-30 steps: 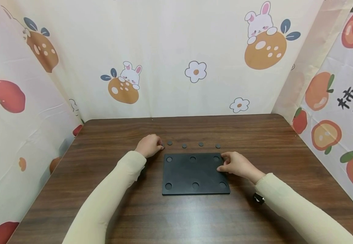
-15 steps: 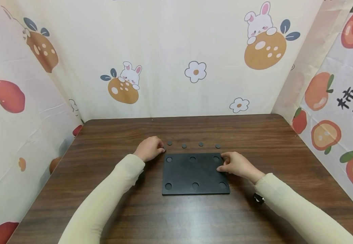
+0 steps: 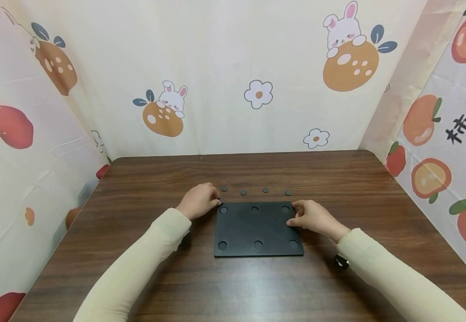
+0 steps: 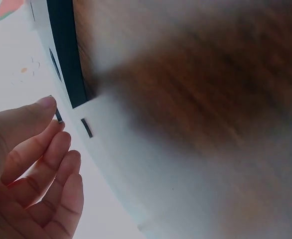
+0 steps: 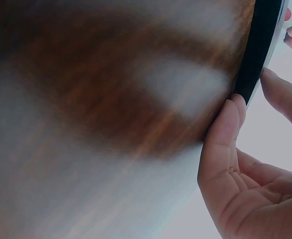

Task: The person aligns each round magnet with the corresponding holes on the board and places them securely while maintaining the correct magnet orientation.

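A flat black rectangular board (image 3: 238,228) with several round recesses lies on the table. My left hand (image 3: 198,200) is by its far left corner and pinches a small black disc (image 4: 58,114) between thumb and index finger, over the table edge of the board. In the left wrist view the disc is seen edge-on and its other fingers are loosely curled. My right hand (image 3: 315,217) holds the board's right edge near the far corner, thumb on top; the right wrist view shows its fingers (image 5: 225,124) against the board's side.
Beyond the board, small black discs lie in a loose row: one at the left (image 3: 224,188), others toward the right, the last disc (image 3: 287,192) near the right corner. The brown wooden table (image 3: 168,286) ends at a printed curtain (image 3: 216,53) behind and at both sides.
My left hand has moved a little toward the near right with the disc, closer to the board's far left corner. The right hand and the board stay put.
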Available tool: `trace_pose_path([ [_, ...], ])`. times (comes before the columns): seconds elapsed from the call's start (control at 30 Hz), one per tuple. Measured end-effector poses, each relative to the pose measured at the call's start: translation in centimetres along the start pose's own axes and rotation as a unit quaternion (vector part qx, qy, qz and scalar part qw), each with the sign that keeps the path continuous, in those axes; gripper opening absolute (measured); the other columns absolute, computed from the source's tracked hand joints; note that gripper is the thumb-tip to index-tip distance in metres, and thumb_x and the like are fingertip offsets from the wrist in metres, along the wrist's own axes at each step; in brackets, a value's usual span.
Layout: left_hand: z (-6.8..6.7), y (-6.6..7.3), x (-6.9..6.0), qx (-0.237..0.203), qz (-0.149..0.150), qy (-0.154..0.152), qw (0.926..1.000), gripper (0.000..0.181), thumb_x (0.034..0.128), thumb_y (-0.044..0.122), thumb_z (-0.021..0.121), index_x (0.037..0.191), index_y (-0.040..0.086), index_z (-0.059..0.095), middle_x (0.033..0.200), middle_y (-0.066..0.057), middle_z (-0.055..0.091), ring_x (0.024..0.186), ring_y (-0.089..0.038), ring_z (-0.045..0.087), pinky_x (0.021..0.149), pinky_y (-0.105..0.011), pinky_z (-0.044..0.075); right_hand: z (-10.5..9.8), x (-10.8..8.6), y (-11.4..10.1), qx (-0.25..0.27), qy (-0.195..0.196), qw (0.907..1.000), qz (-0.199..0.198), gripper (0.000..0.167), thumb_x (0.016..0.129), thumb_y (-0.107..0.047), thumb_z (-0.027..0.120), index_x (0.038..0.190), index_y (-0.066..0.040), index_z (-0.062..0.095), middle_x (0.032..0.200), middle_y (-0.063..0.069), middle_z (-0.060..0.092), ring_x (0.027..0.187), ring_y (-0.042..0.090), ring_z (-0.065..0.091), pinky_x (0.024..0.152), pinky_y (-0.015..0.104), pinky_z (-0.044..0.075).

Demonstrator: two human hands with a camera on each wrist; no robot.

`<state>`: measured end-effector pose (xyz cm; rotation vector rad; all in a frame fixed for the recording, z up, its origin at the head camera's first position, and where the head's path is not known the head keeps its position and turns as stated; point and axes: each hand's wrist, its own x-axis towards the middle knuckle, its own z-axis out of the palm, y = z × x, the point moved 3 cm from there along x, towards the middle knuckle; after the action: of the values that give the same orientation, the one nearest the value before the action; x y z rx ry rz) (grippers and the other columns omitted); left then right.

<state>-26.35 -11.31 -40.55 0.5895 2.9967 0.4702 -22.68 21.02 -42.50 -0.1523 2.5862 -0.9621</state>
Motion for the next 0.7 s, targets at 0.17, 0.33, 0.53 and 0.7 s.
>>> trace_pose_path([
  [0.17, 0.1, 0.2, -0.4, -0.003, 0.008, 0.0, 1.0, 0.016, 0.0903, 0.023, 0.072, 0.099, 0.01, 0.075, 0.097, -0.001, 0.066, 0.087, -0.016, 0.063, 0.081, -0.034, 0.054, 0.0, 0.1, 0.0, -0.001, 0.0, 1.0, -0.002, 0.076, 0.085, -0.026, 0.077, 0.144, 0.005, 0.04, 0.072, 0.005, 0.059, 0.063, 0.018, 0.055, 0.058, 0.032, 0.044],
  [0.33, -0.2, 0.5, -0.8, -0.01, 0.018, 0.005, 0.9998, 0.016, 0.0894, 0.023, 0.073, 0.099, 0.01, 0.075, 0.095, -0.001, 0.067, 0.087, -0.016, 0.064, 0.081, -0.034, 0.054, 0.0, 0.1, 0.0, -0.003, -0.003, 1.0, 0.0, 0.075, 0.086, -0.026, 0.076, 0.145, 0.004, 0.04, 0.071, 0.004, 0.059, 0.063, 0.018, 0.055, 0.057, 0.031, 0.044],
  [0.53, -0.6, 0.9, -1.4, -0.012, 0.019, 0.013, 0.9996, 0.014, 0.0883, 0.022, 0.074, 0.097, 0.011, 0.076, 0.094, 0.0, 0.066, 0.087, -0.015, 0.064, 0.08, -0.034, 0.054, 0.0, 0.0, 0.0, -0.004, -0.001, 1.0, -0.003, 0.075, 0.086, -0.027, 0.076, 0.144, 0.005, 0.04, 0.071, 0.004, 0.059, 0.064, 0.019, 0.056, 0.058, 0.031, 0.044],
  [0.7, -0.5, 1.1, -2.0, -0.021, 0.014, 0.009, 0.9996, 0.014, 0.0883, 0.023, 0.074, 0.097, 0.012, 0.076, 0.095, 0.001, 0.066, 0.088, -0.014, 0.063, 0.081, -0.033, 0.054, 0.0, 0.0, 0.0, -0.002, 0.001, 1.0, -0.001, 0.075, 0.086, -0.026, 0.076, 0.144, 0.005, 0.041, 0.071, 0.004, 0.058, 0.064, 0.019, 0.055, 0.058, 0.031, 0.044],
])
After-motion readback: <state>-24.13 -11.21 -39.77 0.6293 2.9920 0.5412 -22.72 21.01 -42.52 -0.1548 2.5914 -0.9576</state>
